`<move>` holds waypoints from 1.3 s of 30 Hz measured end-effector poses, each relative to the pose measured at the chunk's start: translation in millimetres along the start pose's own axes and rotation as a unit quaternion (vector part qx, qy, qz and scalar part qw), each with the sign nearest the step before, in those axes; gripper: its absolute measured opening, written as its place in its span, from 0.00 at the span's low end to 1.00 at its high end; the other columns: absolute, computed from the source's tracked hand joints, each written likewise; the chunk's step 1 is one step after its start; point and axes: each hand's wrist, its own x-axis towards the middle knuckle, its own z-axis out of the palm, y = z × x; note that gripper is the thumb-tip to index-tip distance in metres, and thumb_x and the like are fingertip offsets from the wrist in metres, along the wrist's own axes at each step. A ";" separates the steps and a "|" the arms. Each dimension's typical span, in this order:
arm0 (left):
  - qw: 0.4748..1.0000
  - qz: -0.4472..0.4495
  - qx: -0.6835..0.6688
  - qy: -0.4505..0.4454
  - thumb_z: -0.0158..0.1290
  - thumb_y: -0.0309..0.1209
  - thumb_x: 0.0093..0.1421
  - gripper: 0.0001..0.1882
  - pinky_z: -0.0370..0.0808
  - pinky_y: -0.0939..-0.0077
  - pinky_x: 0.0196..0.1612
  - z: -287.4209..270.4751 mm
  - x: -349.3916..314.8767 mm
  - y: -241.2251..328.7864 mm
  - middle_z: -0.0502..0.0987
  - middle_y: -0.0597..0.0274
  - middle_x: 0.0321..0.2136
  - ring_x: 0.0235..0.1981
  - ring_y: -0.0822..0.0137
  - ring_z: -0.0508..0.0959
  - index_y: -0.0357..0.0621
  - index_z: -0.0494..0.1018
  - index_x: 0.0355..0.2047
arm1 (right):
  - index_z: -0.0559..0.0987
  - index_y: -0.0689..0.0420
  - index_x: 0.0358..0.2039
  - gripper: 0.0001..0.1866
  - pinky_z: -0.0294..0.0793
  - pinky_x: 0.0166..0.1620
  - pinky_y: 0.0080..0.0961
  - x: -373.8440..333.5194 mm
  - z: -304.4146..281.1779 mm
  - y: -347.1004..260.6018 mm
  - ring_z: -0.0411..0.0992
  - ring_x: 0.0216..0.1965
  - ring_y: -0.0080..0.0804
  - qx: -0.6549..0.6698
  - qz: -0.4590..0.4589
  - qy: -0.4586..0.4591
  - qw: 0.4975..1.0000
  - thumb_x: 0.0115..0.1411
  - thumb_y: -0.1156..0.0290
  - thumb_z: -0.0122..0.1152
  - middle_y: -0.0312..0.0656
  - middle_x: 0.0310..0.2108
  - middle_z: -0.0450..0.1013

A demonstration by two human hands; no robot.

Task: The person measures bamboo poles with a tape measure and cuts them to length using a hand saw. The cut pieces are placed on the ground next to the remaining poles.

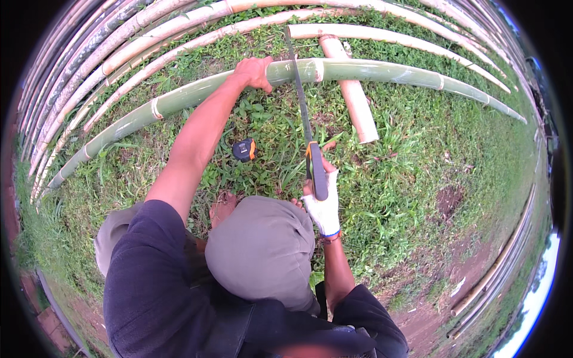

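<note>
A long green bamboo pole [382,70] runs across in front of me, bowed by the lens. My bare left hand [255,74] is wrapped over it, left of a pale joint ring. In a white fingerless glove, my right hand [322,197] grips the black and orange handle of a hand saw [303,107]. The blade points away from me and crosses the pole between my left hand and the ring. How deep its teeth sit in the bamboo, I cannot tell. A short pale bamboo piece [356,110] passes beneath the pole, right of the saw.
On the grass between my arms lies a black and orange tape measure [243,150]. Several pale bamboo poles [179,22] stretch along the far side and left. Another cut pole [382,34] lies just beyond the green one. More thin poles [498,262] rest at the right.
</note>
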 end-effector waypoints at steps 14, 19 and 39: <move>1.000 0.013 -0.012 -0.010 0.77 0.50 0.39 0.49 0.80 0.50 0.58 -5.0 10.4 -3.6 0.87 0.49 0.47 0.52 0.47 0.85 0.54 0.73 0.63 | 0.65 0.54 0.71 0.36 0.75 0.53 0.28 33.9 4.1 -2.9 0.71 0.46 0.26 -0.017 -0.001 -0.003 1.000 0.63 0.81 0.62 0.38 0.51 0.69; 1.000 0.004 -0.005 -0.015 0.77 0.50 0.39 0.50 0.80 0.49 0.58 11.7 11.9 -28.5 0.87 0.50 0.48 0.52 0.47 0.85 0.51 0.73 0.63 | 0.66 0.58 0.70 0.31 0.68 0.70 0.36 -85.7 -21.8 -8.7 0.72 0.65 0.36 -0.033 0.058 0.017 0.998 0.67 0.76 0.61 0.45 0.64 0.70; 0.995 0.060 -0.058 -0.051 0.77 0.50 0.36 0.51 0.78 0.54 0.61 -5.2 38.4 -6.7 0.86 0.49 0.52 0.55 0.48 0.84 0.52 0.75 0.63 | 0.67 0.54 0.71 0.41 0.76 0.54 0.29 123.7 25.4 37.2 0.75 0.41 0.24 0.013 -0.040 0.021 0.999 0.57 0.80 0.68 0.40 0.50 0.77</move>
